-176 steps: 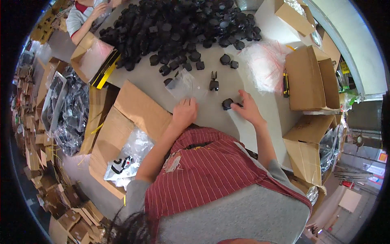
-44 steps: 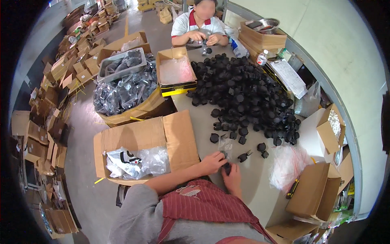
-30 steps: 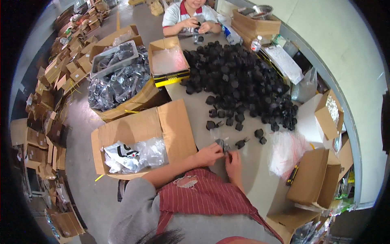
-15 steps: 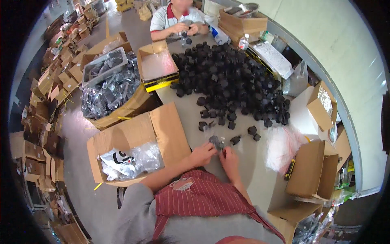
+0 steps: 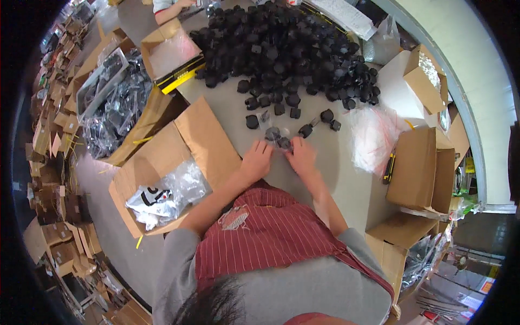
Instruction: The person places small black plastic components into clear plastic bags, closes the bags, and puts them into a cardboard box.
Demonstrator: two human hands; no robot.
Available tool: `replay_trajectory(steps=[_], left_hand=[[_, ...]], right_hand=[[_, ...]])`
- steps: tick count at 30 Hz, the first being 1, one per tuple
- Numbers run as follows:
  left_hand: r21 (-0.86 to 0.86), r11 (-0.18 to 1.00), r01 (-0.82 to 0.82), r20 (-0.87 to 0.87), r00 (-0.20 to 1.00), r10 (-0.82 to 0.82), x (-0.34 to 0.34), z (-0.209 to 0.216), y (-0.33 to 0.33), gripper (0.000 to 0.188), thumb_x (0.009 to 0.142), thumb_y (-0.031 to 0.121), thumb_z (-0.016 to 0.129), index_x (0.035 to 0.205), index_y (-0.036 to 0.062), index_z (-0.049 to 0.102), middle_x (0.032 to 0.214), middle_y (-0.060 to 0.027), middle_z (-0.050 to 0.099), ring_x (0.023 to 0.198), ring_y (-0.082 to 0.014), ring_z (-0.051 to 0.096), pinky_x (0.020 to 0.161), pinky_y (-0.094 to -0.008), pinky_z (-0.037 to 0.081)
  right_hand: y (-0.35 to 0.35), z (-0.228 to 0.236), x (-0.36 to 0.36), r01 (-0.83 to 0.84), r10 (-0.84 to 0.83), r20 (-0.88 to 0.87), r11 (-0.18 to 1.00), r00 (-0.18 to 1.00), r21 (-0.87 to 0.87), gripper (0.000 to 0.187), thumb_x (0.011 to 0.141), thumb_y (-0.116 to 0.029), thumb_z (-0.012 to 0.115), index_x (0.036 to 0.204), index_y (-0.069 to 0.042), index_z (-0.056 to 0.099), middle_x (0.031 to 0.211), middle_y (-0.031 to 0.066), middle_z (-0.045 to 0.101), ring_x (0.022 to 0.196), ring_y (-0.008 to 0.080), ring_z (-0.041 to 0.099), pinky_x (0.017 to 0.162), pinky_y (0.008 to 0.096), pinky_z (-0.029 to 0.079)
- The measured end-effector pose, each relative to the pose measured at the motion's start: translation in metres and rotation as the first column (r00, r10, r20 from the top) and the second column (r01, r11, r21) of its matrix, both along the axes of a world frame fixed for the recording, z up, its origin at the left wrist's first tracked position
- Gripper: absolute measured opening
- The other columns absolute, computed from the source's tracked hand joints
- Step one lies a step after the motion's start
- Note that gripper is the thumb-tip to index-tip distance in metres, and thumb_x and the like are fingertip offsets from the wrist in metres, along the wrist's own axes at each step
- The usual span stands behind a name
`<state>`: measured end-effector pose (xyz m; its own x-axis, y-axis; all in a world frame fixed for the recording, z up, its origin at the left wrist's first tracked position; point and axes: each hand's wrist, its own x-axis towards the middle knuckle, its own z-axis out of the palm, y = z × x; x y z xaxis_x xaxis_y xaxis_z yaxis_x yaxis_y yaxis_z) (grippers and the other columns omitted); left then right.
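"Along the near side of the bench (image 5: 352,181), it's fingertip work: left hand (image 5: 257,161) and right hand (image 5: 303,156) both pinching the near end of a clear bag (image 5: 278,138)!"

"Anything in it?"

"Yes, rounded black parts (image 5: 284,143), showing through the plastic, right between the hands. An exact count? Can't tell from here."

"And close by?"

"Just beyond the right hand, a pronged black piece (image 5: 305,130) lies loose, with a black pair (image 5: 331,120) near it. Further off, look at that, a huge dark heap (image 5: 281,54)!"

"Out on the right?"

"A pile of clear plastic (image 5: 374,141), then a black-and-yellow cutter (image 5: 389,167) beside an open carton (image 5: 411,173). Over on the left, a flattened-out box (image 5: 203,127) holds crumpled plastic (image 5: 187,181). Top left, a co-worker's arm (image 5: 169,12) reaches into view."
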<state>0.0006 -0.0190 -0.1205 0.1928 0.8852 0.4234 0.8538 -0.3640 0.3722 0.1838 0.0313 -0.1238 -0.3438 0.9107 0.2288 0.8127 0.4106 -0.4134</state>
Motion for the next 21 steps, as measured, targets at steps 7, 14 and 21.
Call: replay_trajectory(steps=[7, 14, 21], left_hand=[[-0.050, 0.997, 0.052, 0.004, 0.999, -0.052, -0.008, 0.004, 0.005, 0.021, 0.073, 0.007, 0.062, 0.094, 0.0063, 0.058, 0.089, -0.0087, 0.056, 0.089, -0.0301, 0.058, 0.072, -0.0379, 0.051], [-0.081, 0.957, 0.279, 0.065, 0.959, -0.274, 0.000, 0.035, 0.007, 0.014, 0.075, 0.005, 0.064, 0.087, 0.0096, 0.059, 0.086, -0.0081, 0.057, 0.087, -0.0287, 0.058, 0.069, -0.0394, 0.051], [-0.136, 0.978, 0.159, 0.082, 0.986, -0.148, -0.006, 0.034, 0.004, 0.016, 0.075, 0.010, 0.066, 0.090, 0.0095, 0.060, 0.089, -0.0093, 0.057, 0.088, -0.0299, 0.058, 0.066, -0.0402, 0.051]], right_hand=[[0.004, -0.009, 0.007, -0.124, 0.139, -0.041, 0.960, 0.989, 0.253, 0.020, 0.083, -0.022, 0.072, 0.081, -0.008, 0.057, 0.077, 0.0078, 0.060, 0.067, 0.0305, 0.061, 0.053, 0.0398, 0.048], [-0.007, -0.015, 0.002, 0.057, -0.037, -0.105, 0.978, 0.994, 0.202, 0.018, 0.085, -0.020, 0.068, 0.076, -0.009, 0.057, 0.069, 0.0094, 0.059, 0.056, 0.0337, 0.057, 0.051, 0.0431, 0.046], [-0.022, 0.007, 0.012, 0.117, -0.110, -0.125, 0.992, 0.986, 0.053, 0.022, 0.085, -0.027, 0.070, 0.089, -0.009, 0.057, 0.086, 0.0106, 0.061, 0.071, 0.0332, 0.062, 0.060, 0.0451, 0.049]])
